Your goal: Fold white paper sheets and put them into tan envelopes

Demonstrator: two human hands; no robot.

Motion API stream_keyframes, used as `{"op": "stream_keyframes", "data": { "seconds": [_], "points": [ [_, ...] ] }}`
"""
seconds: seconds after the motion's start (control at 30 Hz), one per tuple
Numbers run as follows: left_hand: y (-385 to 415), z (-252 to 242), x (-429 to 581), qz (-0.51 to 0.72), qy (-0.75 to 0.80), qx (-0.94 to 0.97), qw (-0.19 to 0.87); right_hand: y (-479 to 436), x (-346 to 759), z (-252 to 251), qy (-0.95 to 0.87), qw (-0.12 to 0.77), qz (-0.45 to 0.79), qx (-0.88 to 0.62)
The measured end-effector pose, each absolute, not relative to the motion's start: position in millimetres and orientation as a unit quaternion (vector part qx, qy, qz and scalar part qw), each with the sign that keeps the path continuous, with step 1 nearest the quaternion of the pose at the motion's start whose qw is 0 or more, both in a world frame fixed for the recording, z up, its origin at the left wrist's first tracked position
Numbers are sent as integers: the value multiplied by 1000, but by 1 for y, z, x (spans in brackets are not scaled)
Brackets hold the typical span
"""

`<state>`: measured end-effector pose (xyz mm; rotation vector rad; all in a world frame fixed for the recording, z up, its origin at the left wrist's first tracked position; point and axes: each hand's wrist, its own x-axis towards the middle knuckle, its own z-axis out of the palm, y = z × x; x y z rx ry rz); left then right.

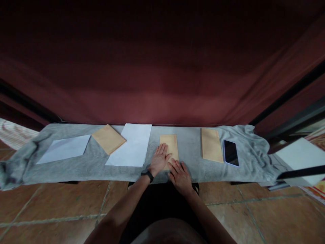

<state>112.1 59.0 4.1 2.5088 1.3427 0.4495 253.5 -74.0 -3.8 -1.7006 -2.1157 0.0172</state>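
Note:
A tan paper envelope (173,142) lies lengthwise in front of me on the grey cloth. My left hand (159,158) rests flat across its left side, fingers stretched out, with a dark band on the wrist. My right hand (180,176) lies at the envelope's near right edge, fingers spread and fingertips touching the paper. The two hands cover the envelope's lower part and left edge. Neither hand grips anything.
White paper sheets (137,145) lie left of the envelope, partly under a tilted stack of tan envelopes (108,137). Further left is another white sheet (66,148). To the right are more envelopes (212,145) and a phone (231,153). A dark red panel (157,105) stands behind the grey cloth (101,174).

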Motion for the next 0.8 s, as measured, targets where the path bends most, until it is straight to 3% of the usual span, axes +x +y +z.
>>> {"op": "stream_keyframes", "data": {
  "seconds": [0.4, 0.8],
  "points": [
    [134, 3, 156, 99, 397, 906, 108, -73, 254, -3, -767, 210, -4, -607],
    [127, -1, 159, 105, 328, 928, 142, -73, 253, -5, -763, 213, 10, -610]
  ]
}}
